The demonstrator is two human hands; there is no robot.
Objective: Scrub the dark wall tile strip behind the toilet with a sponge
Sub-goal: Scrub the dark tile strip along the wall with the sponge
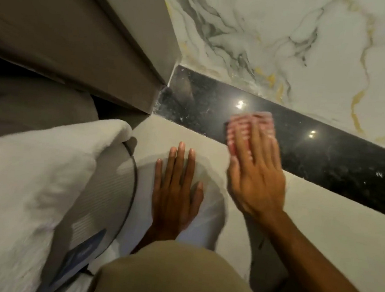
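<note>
A glossy black tile strip (325, 155) runs diagonally from the corner at centre down to the right, between white marble wall above and a pale flat ledge (333, 228) below. My right hand (256, 174) presses a pink ribbed sponge (246, 127) flat against the strip, fingers spread over it; the hand and sponge are motion-blurred. My left hand (176, 191) lies flat, fingers apart, on a rounded white surface (208, 217) on the ledge, holding nothing.
A white fluffy towel (35, 178) lies at the left over a grey ribbed object (113, 185) with a dark rim. A grey-brown panel (80, 31) fills the upper left and meets the strip at the corner. My knee in beige cloth (170, 279) is at the bottom.
</note>
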